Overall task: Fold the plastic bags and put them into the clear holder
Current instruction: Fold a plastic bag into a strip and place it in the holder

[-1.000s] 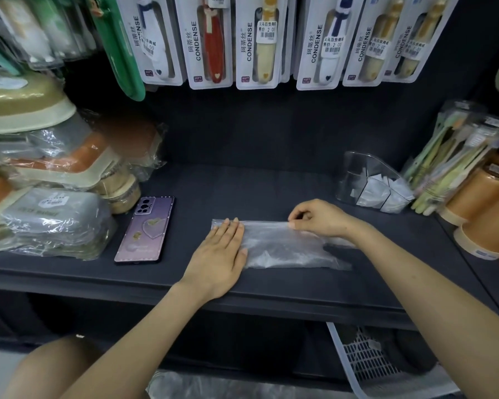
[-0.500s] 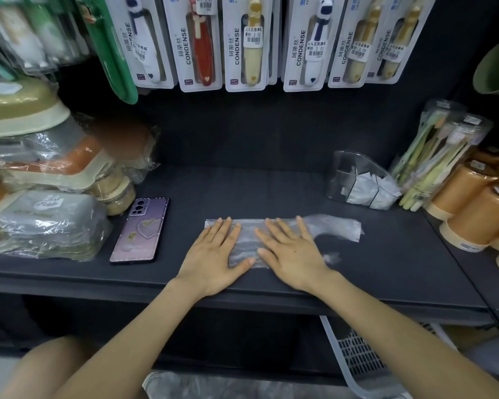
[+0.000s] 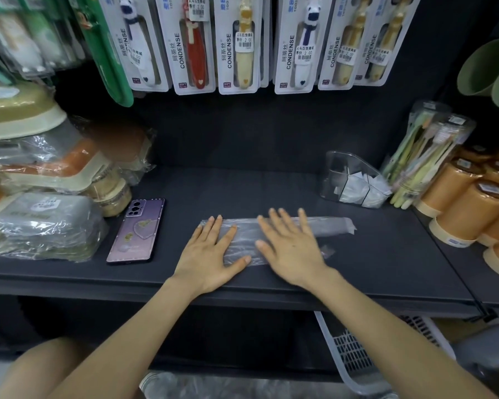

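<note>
A dark shop shelf (image 3: 271, 185) is serving as the work surface, with packaged goods hanging above it. The plastic bag (image 3: 326, 226) is lying flat on the shelf as a long, narrow strip. It is running under both palms and extending past the little-finger side of the right hand (image 3: 291, 249).

The left hand (image 3: 211, 251) is pressing the strip's left end with fingers straight and spread. The right hand is pressing just beside it, fingers likewise flat and splayed. Neither hand is gripping anything.

The film is looking thin, light, limp and slick, so it is likely to slide or spring open once pressure lifts. Recommended hold: pinch the free end beyond the right hand while the left palm is pinning the other end.

The clear holder (image 3: 336, 174) is standing beyond and to the right of the right hand, well apart, containing folded bags (image 3: 355, 192). A phone (image 3: 137, 228) is lying near the left hand, on its outer side.
</note>
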